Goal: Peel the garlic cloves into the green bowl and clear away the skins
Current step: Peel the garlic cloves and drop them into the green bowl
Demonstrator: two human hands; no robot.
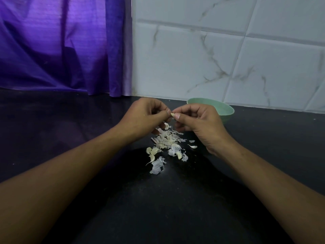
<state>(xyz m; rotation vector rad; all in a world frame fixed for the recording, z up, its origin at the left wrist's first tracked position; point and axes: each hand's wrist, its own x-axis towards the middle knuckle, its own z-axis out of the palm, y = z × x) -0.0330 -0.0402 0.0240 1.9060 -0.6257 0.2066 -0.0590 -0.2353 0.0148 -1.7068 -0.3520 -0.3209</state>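
Peeling is in hand: at the centre of the frame the left hand and right hand meet fingertip to fingertip, both pinching one small garlic clove held above the dark tabletop. Just below them lies a heap of papery skins with a few cloves mixed in, apparently unpeeled. The green bowl sits right of centre, behind the right hand. Next, I judge, the last skin must come off and the bare clove go right into the bowl — the skins wait for clearing.

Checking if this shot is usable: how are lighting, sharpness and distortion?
Head view: dim, bluish light; the black counter loses detail, yet the pale skins stand out; the clove pinched by the left hand and right hand looks slightly soft; the wide lens bows the wall tiles.
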